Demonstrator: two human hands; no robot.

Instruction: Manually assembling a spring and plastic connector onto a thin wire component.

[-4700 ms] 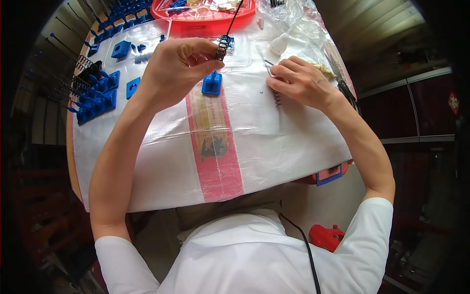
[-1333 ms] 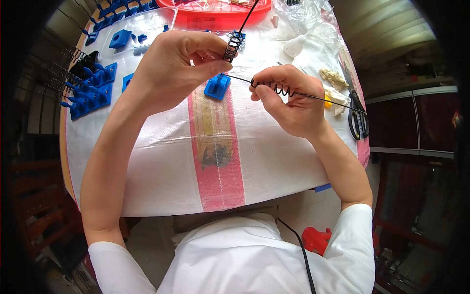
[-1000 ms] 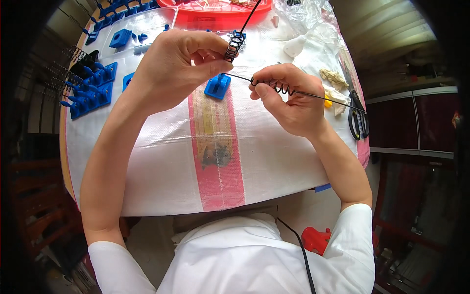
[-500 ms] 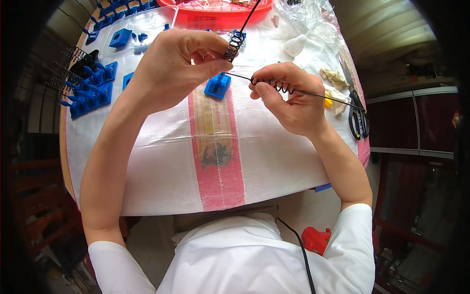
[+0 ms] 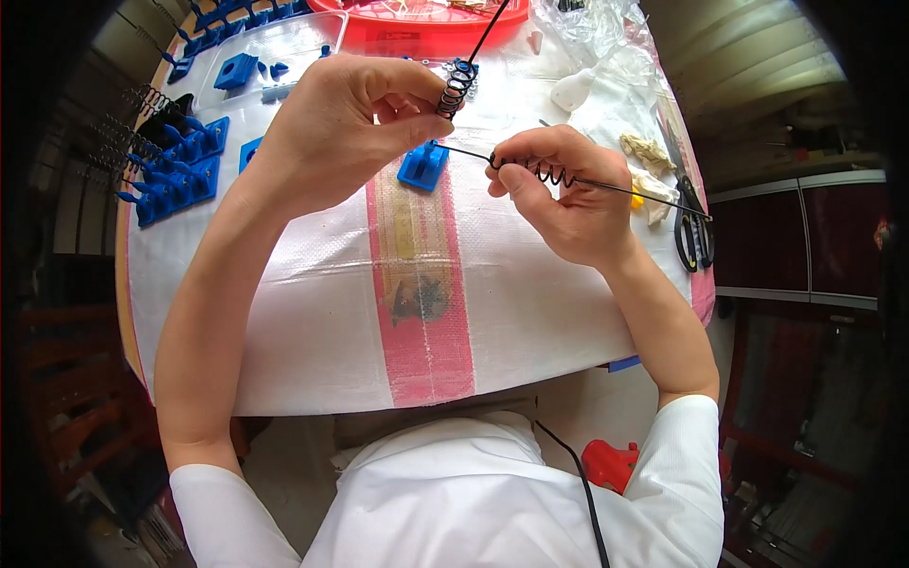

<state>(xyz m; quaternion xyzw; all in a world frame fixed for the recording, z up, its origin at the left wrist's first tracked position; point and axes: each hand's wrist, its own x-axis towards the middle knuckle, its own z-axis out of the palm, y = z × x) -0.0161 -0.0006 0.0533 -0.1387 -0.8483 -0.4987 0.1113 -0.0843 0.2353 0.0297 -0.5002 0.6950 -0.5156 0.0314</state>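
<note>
My left hand (image 5: 346,133) pinches the lower end of a black coil spring (image 5: 457,87) between thumb and fingers; from its top a straight black wire rises to the upper edge. Wrapped by the fingers of my right hand (image 5: 579,204) is a second black coil spring (image 5: 555,174), lying sideways. A thin straight wire (image 5: 653,194) sticks out of it to the right, and another thin stretch leads left toward my left fingertips. Just below those fingertips a small blue block (image 5: 423,168) with an upright middle part sits on the table; whether the wire joins it I cannot tell.
Blue stands (image 5: 185,170) with upright coil springs are at the left. Behind are a clear plastic tray (image 5: 303,38) with blue parts and a red basin (image 5: 426,33). Clear plastic bags (image 5: 611,47), crumpled gloves (image 5: 647,151) and black-handled scissors (image 5: 694,237) lie at the right.
My right hand, with its spring, has shifted slightly right and down. My left hand keeps its pinch almost in the same place.
</note>
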